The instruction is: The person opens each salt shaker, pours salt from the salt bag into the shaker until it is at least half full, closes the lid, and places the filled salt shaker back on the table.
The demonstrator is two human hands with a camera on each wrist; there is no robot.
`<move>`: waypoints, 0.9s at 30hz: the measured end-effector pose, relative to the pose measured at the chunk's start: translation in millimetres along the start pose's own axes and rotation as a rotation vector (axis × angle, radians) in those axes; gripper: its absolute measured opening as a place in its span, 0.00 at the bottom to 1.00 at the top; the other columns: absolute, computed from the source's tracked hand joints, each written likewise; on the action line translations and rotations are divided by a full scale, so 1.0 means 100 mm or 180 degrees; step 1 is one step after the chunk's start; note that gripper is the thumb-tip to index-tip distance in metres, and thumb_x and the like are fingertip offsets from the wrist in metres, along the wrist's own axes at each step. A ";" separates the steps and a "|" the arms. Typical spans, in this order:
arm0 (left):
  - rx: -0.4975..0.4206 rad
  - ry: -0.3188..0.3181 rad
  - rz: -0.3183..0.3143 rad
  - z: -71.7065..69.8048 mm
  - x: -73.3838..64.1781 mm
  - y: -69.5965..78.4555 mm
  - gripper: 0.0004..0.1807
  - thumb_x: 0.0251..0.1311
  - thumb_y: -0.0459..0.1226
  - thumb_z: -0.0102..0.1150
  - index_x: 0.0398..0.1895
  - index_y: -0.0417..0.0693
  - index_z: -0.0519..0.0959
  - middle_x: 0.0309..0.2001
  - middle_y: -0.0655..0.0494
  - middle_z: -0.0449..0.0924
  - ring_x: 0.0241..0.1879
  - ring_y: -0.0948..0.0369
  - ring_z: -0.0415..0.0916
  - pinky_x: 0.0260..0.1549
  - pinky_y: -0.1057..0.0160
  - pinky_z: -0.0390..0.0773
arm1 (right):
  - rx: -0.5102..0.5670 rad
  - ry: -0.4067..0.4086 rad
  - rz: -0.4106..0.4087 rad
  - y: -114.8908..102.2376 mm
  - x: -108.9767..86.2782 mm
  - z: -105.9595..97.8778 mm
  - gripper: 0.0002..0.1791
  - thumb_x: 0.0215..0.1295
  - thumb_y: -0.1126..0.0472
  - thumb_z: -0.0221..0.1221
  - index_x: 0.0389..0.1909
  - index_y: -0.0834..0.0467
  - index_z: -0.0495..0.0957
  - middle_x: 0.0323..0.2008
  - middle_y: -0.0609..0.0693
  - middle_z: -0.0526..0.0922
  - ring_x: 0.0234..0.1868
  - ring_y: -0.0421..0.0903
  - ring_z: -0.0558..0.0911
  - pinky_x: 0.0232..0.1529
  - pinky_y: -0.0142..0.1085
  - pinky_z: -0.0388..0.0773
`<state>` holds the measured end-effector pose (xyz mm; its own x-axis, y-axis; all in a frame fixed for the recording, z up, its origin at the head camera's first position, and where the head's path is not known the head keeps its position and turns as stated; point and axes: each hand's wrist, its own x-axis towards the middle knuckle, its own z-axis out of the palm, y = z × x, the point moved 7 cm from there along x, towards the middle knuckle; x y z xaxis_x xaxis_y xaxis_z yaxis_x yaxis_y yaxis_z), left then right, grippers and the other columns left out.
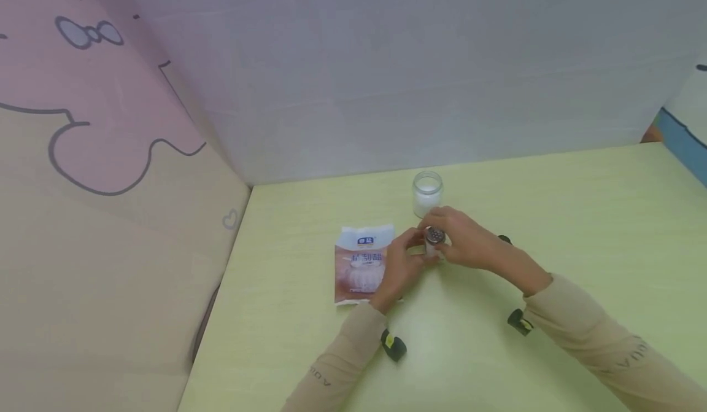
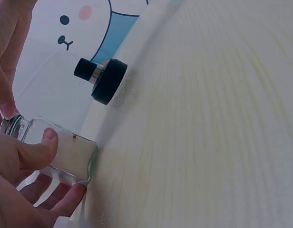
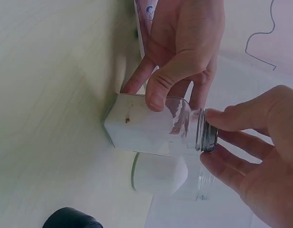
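Observation:
A square glass shaker (image 2: 73,147) with white powder inside stands on the table between both hands. My left hand (image 1: 403,264) grips its glass body, thumb on one side and fingers round the other. At the top, my right hand (image 1: 469,240) pinches the perforated metal cap (image 1: 434,236) between thumb and fingers. The cap sits on the threaded neck; whether it is fully tightened cannot be seen. Just behind the shaker is a lidless round glass jar (image 1: 428,194), partly filled with white powder.
A printed white-and-brown packet (image 1: 359,268) lies left of the shaker, partly under the left forearm. A black knobbed piece with a silver band (image 2: 102,78) stands to the right, mostly hidden by the right wrist in the head view. A pale wall (image 1: 386,93) closes the table's back.

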<state>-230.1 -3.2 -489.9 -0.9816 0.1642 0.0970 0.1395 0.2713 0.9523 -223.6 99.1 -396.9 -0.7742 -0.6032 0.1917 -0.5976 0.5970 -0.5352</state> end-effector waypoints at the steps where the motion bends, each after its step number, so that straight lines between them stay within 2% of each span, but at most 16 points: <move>1: -0.0002 0.0005 0.0010 0.00 0.00 0.00 0.23 0.43 0.32 0.72 0.46 0.53 0.81 0.45 0.61 0.82 0.46 0.64 0.77 0.53 0.58 0.74 | 0.0011 0.0014 -0.0046 -0.01 0.00 0.00 0.19 0.45 0.80 0.60 0.41 0.64 0.80 0.40 0.55 0.80 0.44 0.52 0.76 0.45 0.47 0.77; 4: -0.0042 -0.0011 0.0050 -0.01 0.00 0.01 0.23 0.44 0.31 0.72 0.46 0.53 0.80 0.45 0.61 0.82 0.46 0.64 0.77 0.54 0.57 0.74 | -0.0109 0.0101 -0.0023 -0.01 0.00 -0.01 0.14 0.48 0.78 0.62 0.37 0.64 0.79 0.37 0.53 0.80 0.39 0.50 0.77 0.40 0.44 0.78; 6: -0.0067 -0.0025 0.0066 -0.01 0.00 0.02 0.23 0.44 0.31 0.71 0.47 0.53 0.80 0.44 0.61 0.82 0.46 0.65 0.77 0.54 0.57 0.74 | -0.0256 0.0161 0.0083 0.01 0.00 -0.01 0.11 0.50 0.72 0.66 0.36 0.64 0.79 0.35 0.53 0.79 0.36 0.49 0.77 0.37 0.43 0.78; 9: -0.0075 -0.0028 0.0072 -0.01 0.00 0.02 0.22 0.44 0.30 0.71 0.46 0.53 0.81 0.44 0.61 0.83 0.46 0.65 0.78 0.53 0.56 0.75 | -0.0410 0.0185 0.0228 0.03 0.00 -0.01 0.14 0.50 0.66 0.69 0.38 0.64 0.78 0.36 0.54 0.78 0.37 0.49 0.76 0.36 0.43 0.78; 13: -0.0025 -0.0002 0.0057 -0.01 0.00 0.01 0.22 0.43 0.30 0.71 0.46 0.51 0.81 0.44 0.60 0.82 0.45 0.65 0.78 0.52 0.57 0.75 | -0.0290 0.0085 0.0073 -0.02 -0.01 0.00 0.18 0.46 0.75 0.65 0.41 0.63 0.79 0.39 0.54 0.79 0.42 0.51 0.76 0.41 0.45 0.78; 16: 0.0002 0.0014 0.0051 -0.02 -0.01 0.01 0.23 0.42 0.31 0.72 0.46 0.51 0.80 0.45 0.60 0.82 0.46 0.64 0.78 0.52 0.58 0.76 | -0.0186 0.0047 -0.0106 -0.05 0.00 0.00 0.19 0.45 0.80 0.61 0.40 0.63 0.80 0.38 0.52 0.80 0.42 0.51 0.76 0.42 0.45 0.77; 20: -0.0005 0.0008 0.0063 -0.02 0.00 0.01 0.23 0.43 0.31 0.71 0.46 0.53 0.80 0.45 0.62 0.82 0.46 0.65 0.78 0.53 0.58 0.75 | -0.0325 0.0121 0.0048 0.01 0.01 0.00 0.10 0.52 0.69 0.67 0.35 0.63 0.79 0.33 0.51 0.78 0.33 0.47 0.75 0.33 0.40 0.76; 23: -0.0002 -0.0004 0.0044 -0.01 0.00 0.01 0.23 0.44 0.31 0.71 0.46 0.54 0.80 0.44 0.63 0.82 0.46 0.66 0.77 0.53 0.58 0.74 | -0.0467 0.0151 0.0248 0.05 0.00 0.00 0.14 0.52 0.61 0.69 0.35 0.62 0.77 0.33 0.52 0.77 0.32 0.46 0.74 0.31 0.39 0.76; 25: 0.0007 0.0001 0.0024 -0.01 0.00 0.00 0.22 0.44 0.31 0.71 0.46 0.54 0.80 0.44 0.63 0.82 0.46 0.66 0.77 0.52 0.59 0.75 | -0.0424 0.0114 0.0237 0.05 -0.01 0.01 0.14 0.52 0.63 0.69 0.38 0.62 0.78 0.36 0.53 0.78 0.36 0.48 0.75 0.34 0.41 0.77; 27: 0.0007 0.0003 0.0018 0.00 0.00 0.00 0.23 0.43 0.31 0.71 0.46 0.53 0.80 0.45 0.61 0.82 0.46 0.65 0.78 0.52 0.59 0.76 | -0.0334 0.0070 0.0120 0.01 -0.01 0.01 0.13 0.52 0.69 0.66 0.40 0.62 0.79 0.39 0.53 0.79 0.40 0.50 0.75 0.39 0.43 0.77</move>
<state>-230.6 -3.6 -490.1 -0.9810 0.1647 0.1028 0.1454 0.2723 0.9512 -223.2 100.1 -398.9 -0.8003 -0.5682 0.1917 -0.5857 0.6719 -0.4534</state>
